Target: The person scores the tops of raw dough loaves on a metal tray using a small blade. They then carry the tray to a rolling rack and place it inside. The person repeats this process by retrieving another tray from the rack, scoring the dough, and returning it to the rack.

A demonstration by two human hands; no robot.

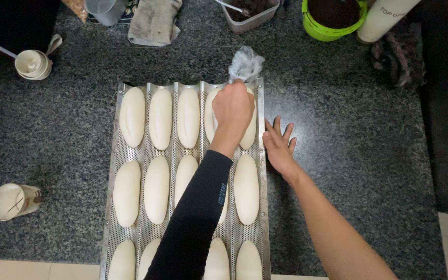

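Perforated tray [111, 207], dough loaves [159, 118], left hand [232, 111] gripping plastic bag [245, 64], right hand [278, 147] flat

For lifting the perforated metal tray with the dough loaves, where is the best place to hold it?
Probably the two long side edges of the tray, gripped from left and right at mid-length. The loaves fill every channel, so only the bare rims are free, and a balanced hold should keep it level.

Evenly lit from overhead, fairly bright, with soft glare on the dark granite counter [348, 129]. Faint shadows only (slightly denser beside the perforated tray [261, 171]). Sharp mid-frame; mild wide-angle bending toward the edges, corners dimmer.
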